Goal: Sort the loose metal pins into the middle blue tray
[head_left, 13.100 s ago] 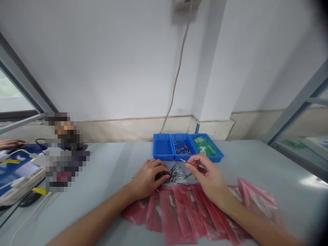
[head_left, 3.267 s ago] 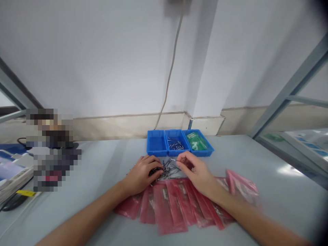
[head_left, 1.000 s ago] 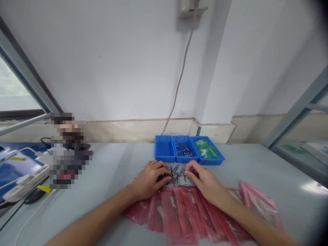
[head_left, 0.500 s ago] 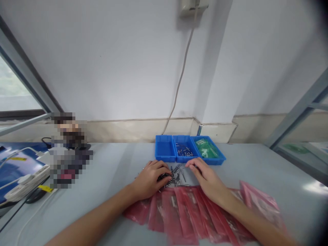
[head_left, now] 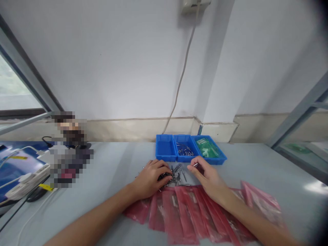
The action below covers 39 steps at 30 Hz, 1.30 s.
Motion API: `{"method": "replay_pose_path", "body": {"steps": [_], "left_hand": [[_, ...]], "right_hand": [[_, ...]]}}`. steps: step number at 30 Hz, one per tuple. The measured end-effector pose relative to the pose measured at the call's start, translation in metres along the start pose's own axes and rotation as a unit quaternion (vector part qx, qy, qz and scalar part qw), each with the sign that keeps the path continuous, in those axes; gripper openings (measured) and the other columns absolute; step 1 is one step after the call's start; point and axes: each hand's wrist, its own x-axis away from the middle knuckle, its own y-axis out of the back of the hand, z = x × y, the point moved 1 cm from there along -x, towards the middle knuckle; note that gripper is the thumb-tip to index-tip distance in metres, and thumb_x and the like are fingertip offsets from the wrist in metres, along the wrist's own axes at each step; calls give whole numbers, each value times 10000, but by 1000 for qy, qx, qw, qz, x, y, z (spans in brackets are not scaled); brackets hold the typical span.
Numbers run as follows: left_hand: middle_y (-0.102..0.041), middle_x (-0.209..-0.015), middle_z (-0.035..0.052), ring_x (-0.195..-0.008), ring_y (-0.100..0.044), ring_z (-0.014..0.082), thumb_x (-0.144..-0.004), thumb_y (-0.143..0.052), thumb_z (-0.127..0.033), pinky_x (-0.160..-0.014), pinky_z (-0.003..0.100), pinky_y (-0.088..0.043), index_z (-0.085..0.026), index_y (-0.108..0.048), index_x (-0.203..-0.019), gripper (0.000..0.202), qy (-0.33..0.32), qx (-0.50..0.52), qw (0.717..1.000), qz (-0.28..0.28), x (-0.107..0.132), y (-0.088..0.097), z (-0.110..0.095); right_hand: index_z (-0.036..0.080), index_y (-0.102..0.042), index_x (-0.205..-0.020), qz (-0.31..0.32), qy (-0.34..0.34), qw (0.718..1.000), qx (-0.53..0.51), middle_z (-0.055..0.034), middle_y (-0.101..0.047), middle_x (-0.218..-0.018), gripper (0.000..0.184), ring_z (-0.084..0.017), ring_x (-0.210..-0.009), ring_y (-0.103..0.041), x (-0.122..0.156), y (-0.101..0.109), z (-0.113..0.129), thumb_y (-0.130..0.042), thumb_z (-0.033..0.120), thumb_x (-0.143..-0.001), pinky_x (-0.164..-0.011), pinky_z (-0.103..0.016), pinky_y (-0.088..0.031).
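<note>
A small heap of loose metal pins (head_left: 177,174) lies on the grey table (head_left: 115,171) in front of me. My left hand (head_left: 151,177) rests curled over the heap's left side, fingertips closed on dark pins. My right hand (head_left: 206,174) is raised just right of the heap and pinches one small metal pin between thumb and fingers. Behind the heap stand three blue trays in a row: the left tray (head_left: 165,150) looks empty, the middle tray (head_left: 185,150) holds a few pins, the right tray (head_left: 214,158) holds green parts.
Several pink plastic bags (head_left: 184,215) lie fanned out under my forearms, with more at the right (head_left: 258,200). At the far left are a white power strip (head_left: 28,177), cables and a blurred-out object (head_left: 69,150). A cable (head_left: 181,78) runs down the wall.
My right hand went to the heap, pinched up a pin and lifted a little to the right. My left hand stayed on the heap.
</note>
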Motion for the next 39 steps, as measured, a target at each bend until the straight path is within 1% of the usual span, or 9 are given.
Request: {"method": "replay_pose_path", "body": {"steps": [4, 7, 9, 12, 15, 19, 25, 32, 39], "left_hand": [[-726, -1222, 46, -1134, -655, 247, -1101, -639, -323, -1036, 431, -487, -259, -764, -1164, 154, 3, -5, 1000, -2, 0, -1, 1], [-726, -1225, 51, -1138, -657, 245, -1111, -619, -339, -1035, 430, -490, -264, -766, -1174, 176, -2, -4, 1000, -3, 0, -1, 1], [-725, -1231, 54, -1141, -656, 247, -1115, -613, -344, -1032, 430, -489, -263, -764, -1181, 184, -5, -3, 1000, -4, 0, -1, 2], [-726, -1226, 53, -1134, -655, 248, -1113, -618, -341, -1032, 433, -484, -257, -762, -1171, 177, -5, -5, 1000, -2, 0, -1, 1], [-726, -1221, 47, -1133, -653, 250, -1106, -630, -334, -1033, 433, -485, -263, -762, -1168, 162, -1, -7, 1000, 2, 0, 0, 0], [-724, -1225, 53, -1134, -653, 248, -1111, -621, -349, -1036, 432, -491, -265, -762, -1185, 180, 2, -8, 1000, -5, 0, 0, 1], [-726, -1218, 55, -1124, -658, 251, -1109, -623, -358, -1026, 437, -500, -267, -762, -1180, 181, 4, -5, 1000, -3, 0, 0, 1], [-721, -1227, 49, -1132, -650, 253, -1102, -639, -325, -1027, 431, -487, -265, -758, -1184, 157, 2, -4, 1000, -1, 0, 0, 0], [-721, -1218, 53, -1132, -648, 253, -1106, -631, -331, -1027, 431, -484, -264, -760, -1179, 163, -2, -2, 1000, -3, 0, 1, 0]], "right_hand": [[266, -570, -959, 3, -16, 999, -42, 44, -578, -732, 275, -195, -687, -554, 0, 0, 0, -559, 521, -1063, -670, -318, -449], [267, -566, -946, 14, -21, 996, -80, 33, -623, -732, 255, -209, -713, -609, 0, -1, 0, -588, 499, -1050, -705, -335, -478], [266, -572, -951, 17, -17, 995, -92, 28, -626, -737, 245, -213, -714, -616, 0, -1, 0, -601, 491, -1043, -698, -337, -479], [264, -575, -953, 14, -10, 996, -89, 35, -571, -752, 251, -196, -689, -562, -1, -1, 0, -579, 492, -1056, -674, -325, -458], [259, -576, -939, -5, 5, 997, -72, 26, -542, -793, 263, -190, -707, -518, -1, 0, 1, -571, 493, -1059, -671, -319, -438], [257, -601, -926, -23, 16, 999, -39, 14, -561, -805, 262, -205, -745, -530, -1, 1, 4, -575, 485, -1052, -683, -322, -441], [258, -617, -904, -31, 18, 999, -27, 19, -535, -773, 271, -204, -720, -517, 0, 3, 11, -569, 479, -1052, -671, -322, -436], [258, -648, -935, -33, 23, 999, -37, 20, -512, -780, 236, -202, -727, -499, -2, 2, 7, -600, 459, -1049, -671, -328, -407], [254, -677, -900, -42, 37, 997, -44, -2, -565, -829, 180, -212, -776, -540, -2, 3, 8, -671, 408, -992, -709, -333, -453]]}}
